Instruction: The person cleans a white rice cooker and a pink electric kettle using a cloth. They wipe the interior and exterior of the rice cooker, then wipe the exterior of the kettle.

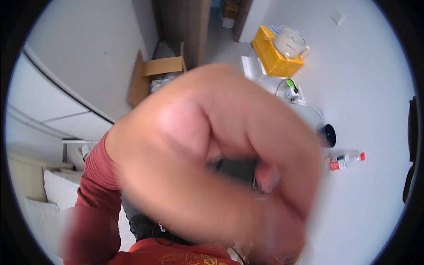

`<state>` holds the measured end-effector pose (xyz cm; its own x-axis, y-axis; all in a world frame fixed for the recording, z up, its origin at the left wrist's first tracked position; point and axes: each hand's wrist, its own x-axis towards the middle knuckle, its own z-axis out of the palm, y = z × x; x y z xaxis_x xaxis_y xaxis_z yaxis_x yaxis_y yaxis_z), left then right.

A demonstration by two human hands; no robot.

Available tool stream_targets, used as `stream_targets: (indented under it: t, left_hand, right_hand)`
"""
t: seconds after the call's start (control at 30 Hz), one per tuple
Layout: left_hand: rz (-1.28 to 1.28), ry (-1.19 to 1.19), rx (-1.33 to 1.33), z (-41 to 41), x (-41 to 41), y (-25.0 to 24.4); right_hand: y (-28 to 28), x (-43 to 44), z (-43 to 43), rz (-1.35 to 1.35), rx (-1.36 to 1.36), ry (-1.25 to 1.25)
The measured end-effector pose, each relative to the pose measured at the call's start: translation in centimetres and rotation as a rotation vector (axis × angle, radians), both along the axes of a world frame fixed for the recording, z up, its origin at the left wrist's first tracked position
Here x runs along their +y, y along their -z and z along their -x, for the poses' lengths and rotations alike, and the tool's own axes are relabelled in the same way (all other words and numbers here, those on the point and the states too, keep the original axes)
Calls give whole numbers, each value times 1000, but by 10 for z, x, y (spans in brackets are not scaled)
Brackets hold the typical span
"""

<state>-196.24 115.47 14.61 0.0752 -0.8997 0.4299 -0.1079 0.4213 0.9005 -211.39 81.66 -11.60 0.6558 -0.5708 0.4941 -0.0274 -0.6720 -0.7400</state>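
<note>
My left hand (pixel 185 132) fills the middle of the view, very close to the lens and blurred. Its red sleeve (pixel 99 179) comes in from the left. The fingers and thumb curl round into a ring, and their tips seem to come together at the lower right. Whether anything thin is pinched there cannot be made out. Through the gap shows part of a dark flat thing (pixel 237 170), beside another fingertip. My right hand cannot be made out. Below is the front of my red shirt (pixel 179 253) with a yellow print.
At the right are a clear plastic bottle (pixel 354 160) with a red cap and a dark blue cup (pixel 328 135). Farther back, a white electric cooker (pixel 290 41) sits on a yellow crate (pixel 278 64), near a green-and-white plug device (pixel 291 87). An open cardboard box (pixel 137 82) stands left.
</note>
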Motion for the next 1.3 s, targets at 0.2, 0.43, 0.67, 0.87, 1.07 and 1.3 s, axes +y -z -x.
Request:
stream_targets:
  t: [0.2, 0.43, 0.67, 0.87, 1.07, 1.3]
  left_hand:
    - [-594, -394, -32, -142, -115, 269]
    - [-990, -781, -247, -214, -178, 558]
    - [-1060, -797, -247, -212, -239, 633]
    - [-1049, -909, -187, -241, -256, 690]
    - [-1012, -876, -92, -243, -258, 712]
    - [-923, -958, 95, -236, -248, 728]
  right_hand:
    - [-2, -2, -2, 64, 68, 30]
    - [-5, 1, -8, 42, 166, 0]
    - [-3, -4, -4, 31, 244, 52]
    - [1, -7, -3, 19, 284, 11]
    - [7, -7, -2, 68, 297, 20]
    - [-1, -9, -5, 51, 340, -44]
